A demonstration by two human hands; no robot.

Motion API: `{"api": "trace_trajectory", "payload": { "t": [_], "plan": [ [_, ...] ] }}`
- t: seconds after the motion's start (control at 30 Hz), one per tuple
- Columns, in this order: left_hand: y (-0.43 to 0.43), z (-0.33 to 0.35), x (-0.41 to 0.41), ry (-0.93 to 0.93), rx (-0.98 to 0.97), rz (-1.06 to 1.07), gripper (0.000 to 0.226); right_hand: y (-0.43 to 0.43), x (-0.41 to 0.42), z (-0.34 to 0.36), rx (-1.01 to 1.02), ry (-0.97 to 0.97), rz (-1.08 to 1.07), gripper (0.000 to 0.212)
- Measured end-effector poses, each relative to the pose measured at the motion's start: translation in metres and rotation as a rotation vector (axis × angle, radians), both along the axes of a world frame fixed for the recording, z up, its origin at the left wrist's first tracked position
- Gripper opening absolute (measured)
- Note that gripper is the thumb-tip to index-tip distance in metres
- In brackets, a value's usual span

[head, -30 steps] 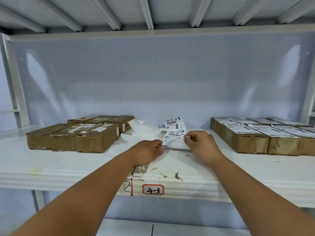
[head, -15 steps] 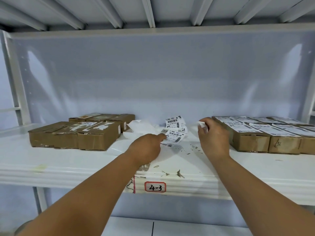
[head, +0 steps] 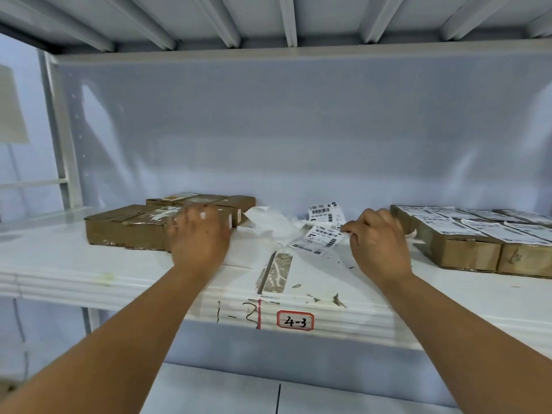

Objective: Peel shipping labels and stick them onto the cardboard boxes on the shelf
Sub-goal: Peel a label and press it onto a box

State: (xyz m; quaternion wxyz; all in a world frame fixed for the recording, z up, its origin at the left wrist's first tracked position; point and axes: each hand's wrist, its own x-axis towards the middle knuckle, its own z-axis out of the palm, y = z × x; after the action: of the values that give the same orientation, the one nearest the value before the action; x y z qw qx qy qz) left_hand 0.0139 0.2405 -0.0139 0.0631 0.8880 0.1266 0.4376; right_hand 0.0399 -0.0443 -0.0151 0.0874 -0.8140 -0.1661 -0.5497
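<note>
A short strip of shipping labels lies mid-shelf, with another label standing up behind it. My right hand pinches the strip's right corner between fingertips and thumb. My left hand, motion-blurred, rests with spread fingers on the top of the rightmost brown box in the left group. Those left cardboard boxes show torn tape and no full labels. The cardboard boxes on the right each carry a white label on top.
Crumpled white backing paper lies between the left boxes and the labels. The white shelf has a brown tape patch, small paper scraps, and a red-framed "4-3" tag on its front edge. Another shelf hangs overhead.
My left hand has left the label strip and moved left onto the box. My right hand swung toward the right boxes with a small white piece, then came back to the strip's corner.
</note>
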Motion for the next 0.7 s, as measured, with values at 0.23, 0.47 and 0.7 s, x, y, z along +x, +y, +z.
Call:
{"api": "trace_trajectory", "payload": {
  "t": [0.23, 0.47, 0.7],
  "plan": [
    [0.018, -0.003, 0.0, 0.201, -0.369, 0.053, 0.063, 0.001, -0.003, -0.001, 0.062, 0.059, -0.006, 0.023],
    [0.018, -0.004, -0.001, 0.088, -0.413, 0.014, 0.077, -0.003, -0.002, -0.003, 0.082, 0.249, 0.163, 0.018],
    [0.011, -0.003, -0.009, -0.04, -0.447, -0.163, 0.071, -0.003, -0.004, 0.002, 0.185, 0.307, 0.148, 0.008]
  ]
}}
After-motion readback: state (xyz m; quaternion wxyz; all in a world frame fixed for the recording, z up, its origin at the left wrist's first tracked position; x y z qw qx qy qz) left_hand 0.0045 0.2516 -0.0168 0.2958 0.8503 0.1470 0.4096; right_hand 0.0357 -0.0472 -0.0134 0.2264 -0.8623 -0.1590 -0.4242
